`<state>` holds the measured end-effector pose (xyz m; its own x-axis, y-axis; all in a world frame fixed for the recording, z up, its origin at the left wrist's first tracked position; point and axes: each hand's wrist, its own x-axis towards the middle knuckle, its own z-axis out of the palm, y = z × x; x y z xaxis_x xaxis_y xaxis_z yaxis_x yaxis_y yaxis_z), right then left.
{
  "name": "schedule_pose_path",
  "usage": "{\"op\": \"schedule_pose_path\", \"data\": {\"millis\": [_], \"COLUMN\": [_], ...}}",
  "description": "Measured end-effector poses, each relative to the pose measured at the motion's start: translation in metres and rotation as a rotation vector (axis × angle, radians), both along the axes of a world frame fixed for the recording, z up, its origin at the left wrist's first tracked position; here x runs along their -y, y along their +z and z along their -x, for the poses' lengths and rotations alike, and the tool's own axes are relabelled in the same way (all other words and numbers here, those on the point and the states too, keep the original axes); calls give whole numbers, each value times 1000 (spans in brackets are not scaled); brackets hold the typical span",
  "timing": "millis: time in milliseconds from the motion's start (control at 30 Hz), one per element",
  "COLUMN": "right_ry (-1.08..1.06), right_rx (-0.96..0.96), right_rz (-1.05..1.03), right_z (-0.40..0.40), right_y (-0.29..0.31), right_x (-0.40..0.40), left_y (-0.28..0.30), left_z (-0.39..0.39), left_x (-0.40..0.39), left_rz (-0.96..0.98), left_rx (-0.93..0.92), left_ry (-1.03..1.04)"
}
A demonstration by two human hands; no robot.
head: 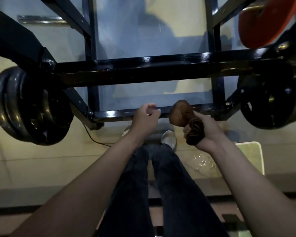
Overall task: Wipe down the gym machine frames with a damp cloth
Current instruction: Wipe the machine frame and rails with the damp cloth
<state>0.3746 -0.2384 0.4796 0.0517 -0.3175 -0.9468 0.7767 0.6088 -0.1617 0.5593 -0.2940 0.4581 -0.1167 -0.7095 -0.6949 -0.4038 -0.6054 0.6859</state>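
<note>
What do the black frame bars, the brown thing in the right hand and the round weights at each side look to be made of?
Black square-section frame bar: apparently painted metal, with glossy highlights and chipped patches. Brown bunched cloth in the right hand: soft fabric that folds and twists in the grip; dampness cannot be told. Black round weight plates: shiny, perhaps rubber-coated or painted iron.

Open gaps: you are facing free openings above and below the black crossbar (143, 69) | Obstacles: weight plates (29, 106) are flanking you left and right (270, 98)
</note>
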Motion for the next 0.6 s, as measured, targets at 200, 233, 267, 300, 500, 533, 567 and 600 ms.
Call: {"op": "schedule_pose_path", "data": {"millis": [200,233,267,300,500,533,567,600], "right_ry": [-27,4,39,77,424,487,536,547], "right_rx": [208,202,195,182,-9,-76,-145,-192], "right_rz": [34,72,110,141,245,275,295,298], "right_z": [-6,-7,-7,-6,-6,-9,-11,-13], "right_y": [27,34,38,43,74,80,85,87], "right_x": [4,9,12,14,19,18,16,14], "left_y": [52,59,64,69,78,79,82,86], "left_z": [9,9,8,6,-3,-4,-5,-5], "left_x": [-15,-17,-19,-20,-12,-11,-11,-10], "left_rz": [261,258,258,269,345,316,275,225], "left_rx": [-119,-125,-124,-119,-16,-33,-55,-75], "left_ry": [-258,-295,-317,-327,-345,-312,-271,-226]}}
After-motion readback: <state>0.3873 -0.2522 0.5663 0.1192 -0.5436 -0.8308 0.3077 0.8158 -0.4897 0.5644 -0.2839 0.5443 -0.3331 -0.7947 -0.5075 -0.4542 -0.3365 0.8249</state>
